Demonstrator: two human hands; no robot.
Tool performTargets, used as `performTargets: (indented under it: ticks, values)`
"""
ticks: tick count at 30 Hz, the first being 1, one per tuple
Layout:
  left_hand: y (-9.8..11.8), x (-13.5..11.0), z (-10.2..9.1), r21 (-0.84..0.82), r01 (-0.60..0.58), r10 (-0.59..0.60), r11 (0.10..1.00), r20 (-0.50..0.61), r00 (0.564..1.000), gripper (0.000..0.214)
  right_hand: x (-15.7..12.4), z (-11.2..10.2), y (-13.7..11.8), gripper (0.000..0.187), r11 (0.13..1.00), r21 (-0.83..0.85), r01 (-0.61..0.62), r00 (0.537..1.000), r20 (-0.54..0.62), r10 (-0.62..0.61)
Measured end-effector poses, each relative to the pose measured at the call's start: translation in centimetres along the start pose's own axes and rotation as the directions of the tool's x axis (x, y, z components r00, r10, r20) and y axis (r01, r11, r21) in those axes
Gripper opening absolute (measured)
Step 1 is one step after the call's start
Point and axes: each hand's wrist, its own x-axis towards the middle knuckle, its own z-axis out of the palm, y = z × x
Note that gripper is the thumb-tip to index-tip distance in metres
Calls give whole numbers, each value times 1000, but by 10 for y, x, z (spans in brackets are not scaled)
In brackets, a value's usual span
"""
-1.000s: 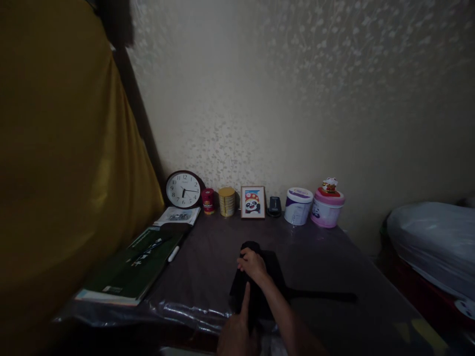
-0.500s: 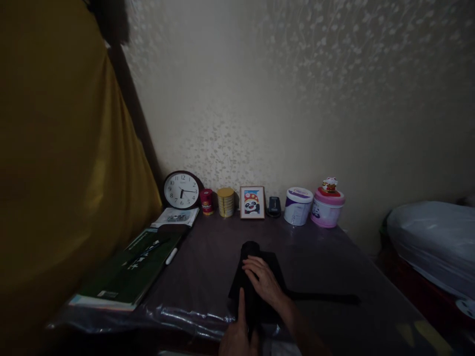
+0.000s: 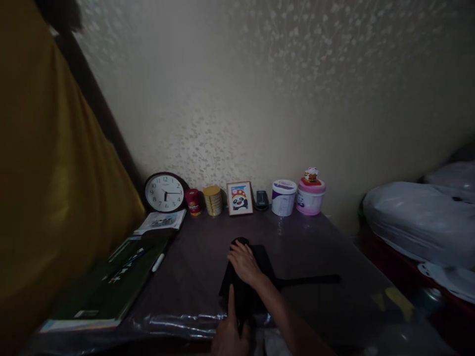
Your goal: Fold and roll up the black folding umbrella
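A black item [image 3: 243, 297] lies on the table near its front edge. It has a long rolled middle, flat flaring sides and a strap [image 3: 309, 280] stretching right; the dark picture hides its exact kind. My left hand [image 3: 230, 336] grips the near end, index finger straight along the left side and thumb on the right. Over the far end lies my right hand [image 3: 243, 261], palm down, fingers stretched out and slightly apart, touching the top.
Along the wall stand a clock [image 3: 165, 194], a red can [image 3: 193, 202], a yellow-lidded tin [image 3: 213, 201], a picture frame [image 3: 239, 199] and two tubs [image 3: 284, 199]. Left are a green book [image 3: 111, 282], a white marker [image 3: 158, 262] and a yellow curtain [image 3: 67, 198].
The view has swung a little to the right. My right hand has slid toward the far end, its fingers now covering more of the top. My left hand keeps its hold.
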Motion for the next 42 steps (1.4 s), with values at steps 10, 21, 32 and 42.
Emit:
performTargets:
  ticks: [10, 21, 32, 42]
  values:
    - [-7, 1, 4, -49, -53, 51, 997, -36, 998, 71, -92, -39, -14, 32, 861, 508, -33, 992, -86, 89]
    - [-1, -7, -2, -94, -78, 72, 993, -66, 995, 73, -79, -36, 92, 40, 607, 675, -419, 823, -1, 568]
    - [1, -9, -4, -122, -51, 45, 991, -54, 998, 72, -68, -39, 85, 24, 716, 576, -394, 868, -24, 497]
    - [4, -6, -4, -37, -24, 23, 999, -16, 1000, 73, -59, -40, 45, 34, 959, 209, -194, 940, -239, 242]
